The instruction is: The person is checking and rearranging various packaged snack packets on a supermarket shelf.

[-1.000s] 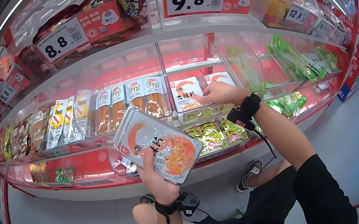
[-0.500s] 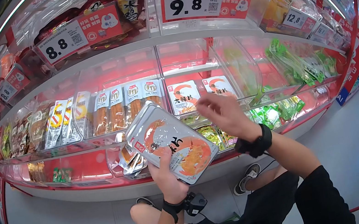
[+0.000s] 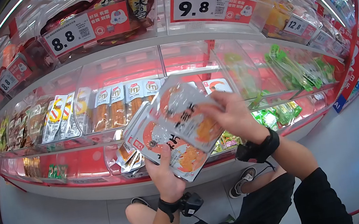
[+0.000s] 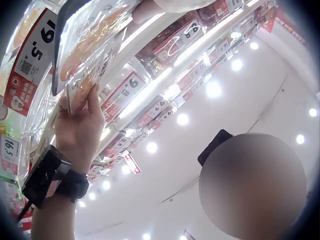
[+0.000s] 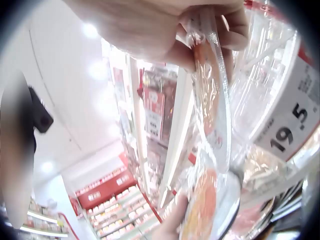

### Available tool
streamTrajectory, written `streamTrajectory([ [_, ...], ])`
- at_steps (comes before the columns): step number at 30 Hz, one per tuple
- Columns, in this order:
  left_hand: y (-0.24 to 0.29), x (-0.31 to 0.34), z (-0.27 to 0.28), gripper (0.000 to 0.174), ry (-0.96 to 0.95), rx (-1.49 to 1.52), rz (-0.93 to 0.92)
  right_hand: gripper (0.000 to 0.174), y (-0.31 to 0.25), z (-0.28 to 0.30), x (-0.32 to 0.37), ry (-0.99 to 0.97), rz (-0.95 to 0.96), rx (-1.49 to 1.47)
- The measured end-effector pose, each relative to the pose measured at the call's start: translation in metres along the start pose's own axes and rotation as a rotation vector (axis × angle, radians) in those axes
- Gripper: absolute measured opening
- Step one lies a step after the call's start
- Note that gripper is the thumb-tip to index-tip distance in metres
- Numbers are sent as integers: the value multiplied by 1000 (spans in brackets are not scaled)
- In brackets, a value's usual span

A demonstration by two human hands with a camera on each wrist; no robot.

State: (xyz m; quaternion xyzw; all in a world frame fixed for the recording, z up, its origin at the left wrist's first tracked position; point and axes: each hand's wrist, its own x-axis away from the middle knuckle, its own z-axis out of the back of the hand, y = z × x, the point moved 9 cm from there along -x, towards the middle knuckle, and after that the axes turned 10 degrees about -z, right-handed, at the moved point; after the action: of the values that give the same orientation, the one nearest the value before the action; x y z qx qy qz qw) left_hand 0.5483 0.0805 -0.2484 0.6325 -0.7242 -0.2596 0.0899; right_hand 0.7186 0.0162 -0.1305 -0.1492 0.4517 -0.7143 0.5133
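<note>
In the head view my left hand (image 3: 166,179) grips flat white-and-orange snack packs (image 3: 186,159) from below, its thumb across the front face. Tilted over them is another snack pack (image 3: 184,111) of the same design. My right hand (image 3: 235,113) pinches this upper pack at its right edge. The right wrist view shows the upper pack (image 5: 207,85) edge-on between the right fingers, with the left-hand pack (image 5: 220,205) below it. From the left wrist, the right hand (image 4: 80,130) is seen with its fingers closed at the edge of the pack.
Matching packs (image 3: 217,86) stand in a clear shelf bin behind the hands. Striped-topped noodle-like packs (image 3: 118,102) fill the bins to the left, green bags (image 3: 293,67) those to the right. Clear bin fronts and price tags (image 3: 212,7) line the shelves.
My right hand has come back from the shelf bin towards the left-hand packs and now pinches a pack tilted over them. The left hand keeps its grip, shifting slightly right.
</note>
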Motion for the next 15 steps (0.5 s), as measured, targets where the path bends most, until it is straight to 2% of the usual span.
streamTrajectory([
  [1,3,-1,2,40,6,-22,-15,33,0,18,-6,76,48,-230],
  [3,8,-2,5,37,15,-70,-34,25,11,52,-17,261,-58,-495],
  [6,13,-4,10,36,42,-88,-51,23,51,67,-42,369,-32,-508],
  [9,13,-4,9,40,40,-29,-32,20,67,56,-55,479,30,-197],
  [10,13,-4,9,42,31,-30,-42,21,78,47,-60,431,-67,-273],
  [13,12,-3,8,42,42,-32,-28,21,89,28,-79,341,30,-116],
  [14,12,-3,8,41,38,-28,-33,28,65,16,-69,156,-46,55],
  [15,12,-3,7,41,35,-26,-35,33,78,2,-77,40,-115,232],
])
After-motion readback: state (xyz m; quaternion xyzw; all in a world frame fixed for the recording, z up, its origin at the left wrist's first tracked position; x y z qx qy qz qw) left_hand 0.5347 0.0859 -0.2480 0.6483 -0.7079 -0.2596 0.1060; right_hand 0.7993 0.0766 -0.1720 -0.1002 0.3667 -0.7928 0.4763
